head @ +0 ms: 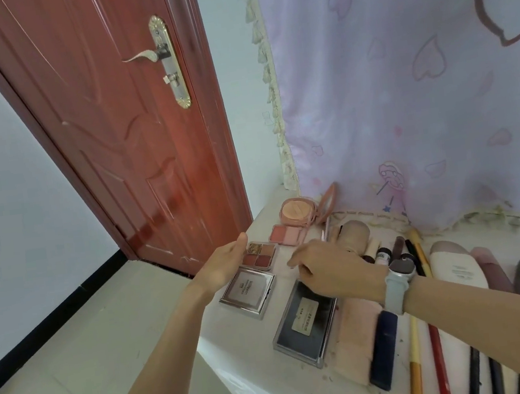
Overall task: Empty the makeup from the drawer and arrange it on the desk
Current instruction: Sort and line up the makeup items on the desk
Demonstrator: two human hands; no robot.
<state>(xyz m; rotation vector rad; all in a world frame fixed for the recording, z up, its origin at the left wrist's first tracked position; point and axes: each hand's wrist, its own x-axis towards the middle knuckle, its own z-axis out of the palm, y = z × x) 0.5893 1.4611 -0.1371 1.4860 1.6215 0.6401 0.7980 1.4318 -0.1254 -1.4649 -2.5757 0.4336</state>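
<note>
Step in hand, as I judge it: arranging, not emptying. The drawer is not in view; the makeup already lies in rows on the worktop [236, 337].

Left hand [224, 266] hovers flat at the worktop's left edge, fingers straight, grip released, just beside the four-pan eyeshadow palette [260, 254] and above the closed mirrored compact [249, 291]. It touches neither, as far as I can tell.

Farther back: a two-tone blush palette [287, 234], then a round pink powder compact [296, 212] with its lid up and a puff resting inside it.

Right hand [329, 267], watch [399, 273] on the wrist, reaches across over the middle of the worktop, above the dark clear-cased palette [305, 320]. Fingers curl downward near the bare patch between palettes; whether they pinch anything I cannot tell.

Right of it: a pink folded cloth [354, 336], a navy tube [385, 348], pencils [425, 356], small bottles and larger tubes [457, 267] lying side by side.

Next move likely calls for nudging the left palettes square, both hands closing in gently so the open compact is not knocked.
</note>
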